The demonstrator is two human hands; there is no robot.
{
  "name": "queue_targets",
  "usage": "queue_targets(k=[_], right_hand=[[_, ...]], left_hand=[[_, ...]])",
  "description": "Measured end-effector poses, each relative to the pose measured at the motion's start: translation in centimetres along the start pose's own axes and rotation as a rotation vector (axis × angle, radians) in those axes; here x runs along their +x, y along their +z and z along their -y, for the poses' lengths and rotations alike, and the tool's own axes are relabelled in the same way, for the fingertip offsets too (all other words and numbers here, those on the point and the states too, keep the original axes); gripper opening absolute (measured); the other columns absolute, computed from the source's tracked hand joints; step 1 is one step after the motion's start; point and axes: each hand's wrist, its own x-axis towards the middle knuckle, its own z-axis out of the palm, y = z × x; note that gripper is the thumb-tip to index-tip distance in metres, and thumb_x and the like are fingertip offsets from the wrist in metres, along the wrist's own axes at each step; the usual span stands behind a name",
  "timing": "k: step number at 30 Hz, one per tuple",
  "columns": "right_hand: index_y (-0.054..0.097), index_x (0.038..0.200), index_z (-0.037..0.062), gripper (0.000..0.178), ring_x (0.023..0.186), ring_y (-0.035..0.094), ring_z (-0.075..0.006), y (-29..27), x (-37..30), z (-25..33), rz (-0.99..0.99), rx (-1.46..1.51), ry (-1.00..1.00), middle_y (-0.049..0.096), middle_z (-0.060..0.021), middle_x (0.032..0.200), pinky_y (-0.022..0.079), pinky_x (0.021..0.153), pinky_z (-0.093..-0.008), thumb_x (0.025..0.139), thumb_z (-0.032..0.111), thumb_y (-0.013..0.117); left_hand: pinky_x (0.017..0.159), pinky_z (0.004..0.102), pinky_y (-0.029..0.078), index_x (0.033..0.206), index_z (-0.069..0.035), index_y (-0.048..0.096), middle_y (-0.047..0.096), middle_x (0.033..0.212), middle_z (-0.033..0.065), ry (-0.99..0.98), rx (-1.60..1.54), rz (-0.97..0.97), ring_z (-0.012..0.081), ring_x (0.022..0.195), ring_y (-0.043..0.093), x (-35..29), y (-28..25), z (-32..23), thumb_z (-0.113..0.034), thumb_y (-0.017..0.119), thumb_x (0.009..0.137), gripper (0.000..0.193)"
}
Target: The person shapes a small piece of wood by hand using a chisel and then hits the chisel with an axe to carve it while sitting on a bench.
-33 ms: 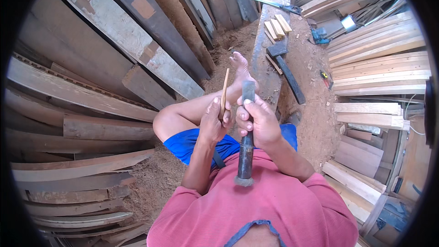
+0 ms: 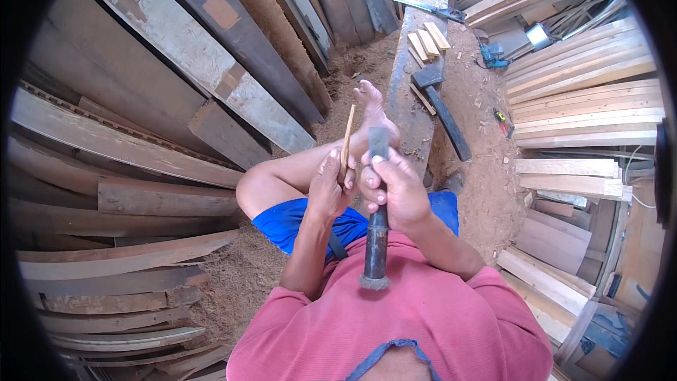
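—Noticed any change?
—Saw the chisel (image 2: 377, 243) shifted slightly left and nearer, wrapped in the curled right hand (image 2: 403, 189); probably merely regripped.
—And left?
—Held a wooden stick (image 2: 348, 140), pinched in the left hand (image 2: 328, 189), left of the blade (image 2: 379, 142).

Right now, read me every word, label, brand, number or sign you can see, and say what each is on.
None: no text can be read in this view.
Chisel in the right hand and thin wooden piece in the left hand: no legible marking.
Saw and teal power tool: too small to tell.
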Motion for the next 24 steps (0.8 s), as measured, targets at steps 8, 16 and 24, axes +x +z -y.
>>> queue_targets(k=[8,16,24], right_hand=[[0.048,0.103,0.0092,0.013,0.049,0.037,-0.0045,1.9,-1.8,-2.6,0.074,-0.098,0.203,0.044,0.0026,0.069,0.040,0.046,-0.0239,0.102,0.020,0.042],[0.047,0.104,0.0091,0.015,0.047,0.037,-0.0051,1.4,-2.5,-2.0,0.049,-0.108,0.091,0.041,0.0022,0.067,0.040,0.044,-0.0245,0.102,0.023,0.042],[0.046,0.104,0.0103,0.012,0.047,0.036,-0.0050,0.0,-2.9,0.6,-0.042,-0.041,-0.051,0.041,0.0025,0.067,0.038,0.044,-0.0249,0.102,0.022,0.042]], left_hand=[[0.053,0.0206,0.040,0.088,-0.011,0.056,0.051,0.067,-0.0041,0.075,0.425,-0.027,0.0037,0.059,0.046,-0.9,0.5,-1.5,-0.041,0.039,0.104,0.038],[0.049,0.0227,0.030,0.080,-0.011,0.049,0.041,0.061,-0.0043,0.109,0.399,-0.038,0.0047,0.056,0.038,-3.6,1.2,-0.4,-0.041,0.033,0.105,0.043],[0.046,0.0250,0.028,0.076,-0.008,0.047,0.039,0.058,-0.0025,-0.026,0.516,-0.055,0.0067,0.050,0.035,-7.0,-2.2,1.8,-0.042,0.036,0.105,0.046]])
